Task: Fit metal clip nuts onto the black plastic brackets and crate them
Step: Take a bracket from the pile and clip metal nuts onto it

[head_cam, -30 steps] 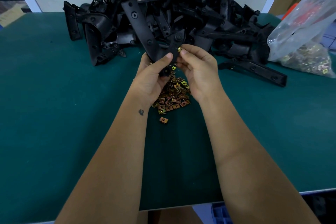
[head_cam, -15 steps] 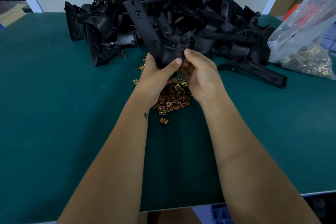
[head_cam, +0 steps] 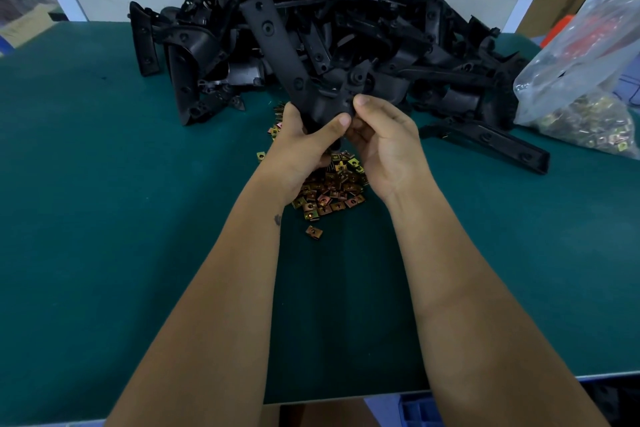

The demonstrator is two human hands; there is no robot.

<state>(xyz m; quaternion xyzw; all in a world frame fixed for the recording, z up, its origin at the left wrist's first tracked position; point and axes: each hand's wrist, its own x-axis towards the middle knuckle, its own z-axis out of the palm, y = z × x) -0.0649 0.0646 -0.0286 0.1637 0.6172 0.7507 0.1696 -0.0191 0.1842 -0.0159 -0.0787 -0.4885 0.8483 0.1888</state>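
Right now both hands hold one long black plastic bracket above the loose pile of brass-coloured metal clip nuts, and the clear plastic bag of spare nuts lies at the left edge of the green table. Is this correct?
Not quite: the head view shows the clear plastic bag at the table's right edge. The rest holds: left hand and right hand grip the long black plastic bracket above the clip nuts.

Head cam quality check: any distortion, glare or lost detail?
Head view: wide-angle bend along the green table edges; black bracket pile dark, outlines merge; glare on the plastic bag; both hands sharp, clip nuts legible.
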